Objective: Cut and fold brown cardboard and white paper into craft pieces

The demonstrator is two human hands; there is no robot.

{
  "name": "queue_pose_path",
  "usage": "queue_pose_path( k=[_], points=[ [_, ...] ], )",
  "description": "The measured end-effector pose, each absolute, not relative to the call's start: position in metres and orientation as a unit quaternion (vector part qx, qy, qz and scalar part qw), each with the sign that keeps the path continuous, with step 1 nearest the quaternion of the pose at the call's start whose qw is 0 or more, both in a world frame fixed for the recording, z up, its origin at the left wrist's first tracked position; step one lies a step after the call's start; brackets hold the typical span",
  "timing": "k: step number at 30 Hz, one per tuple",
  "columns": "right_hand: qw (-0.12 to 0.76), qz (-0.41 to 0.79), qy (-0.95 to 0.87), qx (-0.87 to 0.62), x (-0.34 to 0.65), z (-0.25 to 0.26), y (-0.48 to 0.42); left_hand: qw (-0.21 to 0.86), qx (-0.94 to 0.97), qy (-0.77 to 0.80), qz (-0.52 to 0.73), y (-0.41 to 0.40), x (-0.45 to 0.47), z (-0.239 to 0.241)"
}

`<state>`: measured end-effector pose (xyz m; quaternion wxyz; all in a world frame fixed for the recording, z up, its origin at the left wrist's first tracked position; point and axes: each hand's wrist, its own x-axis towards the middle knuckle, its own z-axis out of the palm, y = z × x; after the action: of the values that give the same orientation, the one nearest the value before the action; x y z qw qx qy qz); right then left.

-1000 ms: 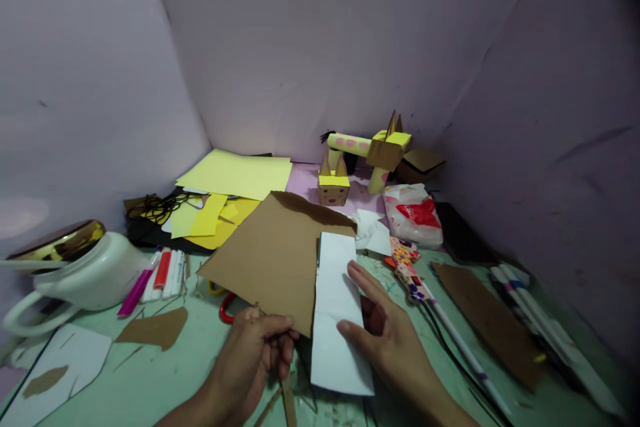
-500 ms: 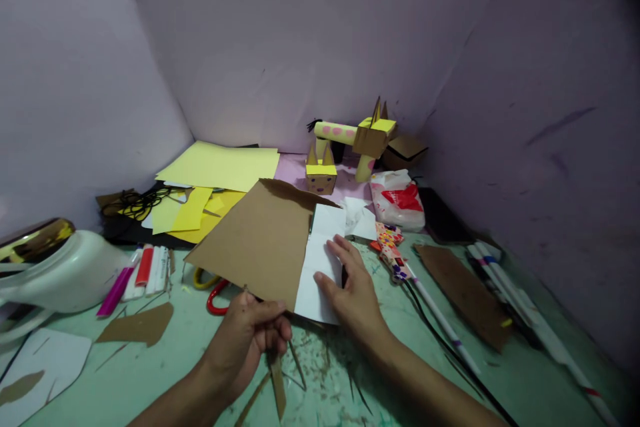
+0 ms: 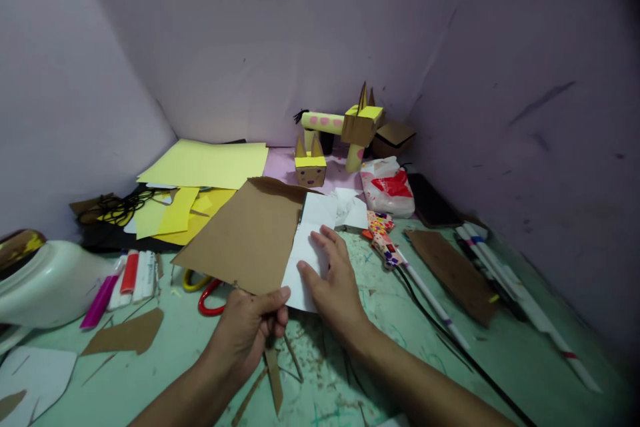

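My left hand (image 3: 253, 320) pinches the near edge of a brown cardboard sheet (image 3: 245, 233), its thumb on top by the corner of a white paper strip (image 3: 313, 247). That strip lies along the cardboard's right side. Fingers apart, my right hand (image 3: 333, 277) rests on the strip, with thumb and fingertips on its surface. The sheet is tilted, its far edge raised a little. Under its left part show red and yellow scissor handles (image 3: 210, 300). Thin cardboard scraps (image 3: 273, 377) lie below my left hand.
Behind stand a cardboard animal figure (image 3: 345, 123) and a small box head (image 3: 310, 170). Yellow paper sheets (image 3: 210, 163), markers (image 3: 130, 277) and a white pot (image 3: 55, 280) are at left. On the right lie a glue gun (image 3: 385, 240), a cardboard piece (image 3: 450, 273) and a phone (image 3: 433, 200).
The whole scene has shifted slightly left as the view turned right. My left thumb now reaches the white strip's corner. My right hand stays on the strip.
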<state>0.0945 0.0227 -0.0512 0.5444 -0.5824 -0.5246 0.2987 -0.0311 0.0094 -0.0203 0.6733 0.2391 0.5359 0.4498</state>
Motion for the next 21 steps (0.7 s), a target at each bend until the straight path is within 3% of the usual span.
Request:
queue_pose_path(
  k=[6,9,14,21],
  points=[
    [0.602,0.376,-0.398,-0.581,0.118,-0.037,0.038,0.655,0.234,0.567,0.440,0.019,-0.037,-0.014],
    [0.638,0.500,-0.254,-0.527,0.131,-0.030,0.040,0.659,0.238,0.566,0.433,0.018,-0.042,-0.011],
    [0.596,0.684,-0.212,-0.364,0.130,-0.021,0.035,0.665,0.275,0.567,0.400,0.009,-0.046,-0.014],
    [0.631,0.667,-0.173,-0.357,0.124,-0.021,0.032,0.659,0.346,0.558,0.368,0.001,-0.053,-0.029]
  ],
)
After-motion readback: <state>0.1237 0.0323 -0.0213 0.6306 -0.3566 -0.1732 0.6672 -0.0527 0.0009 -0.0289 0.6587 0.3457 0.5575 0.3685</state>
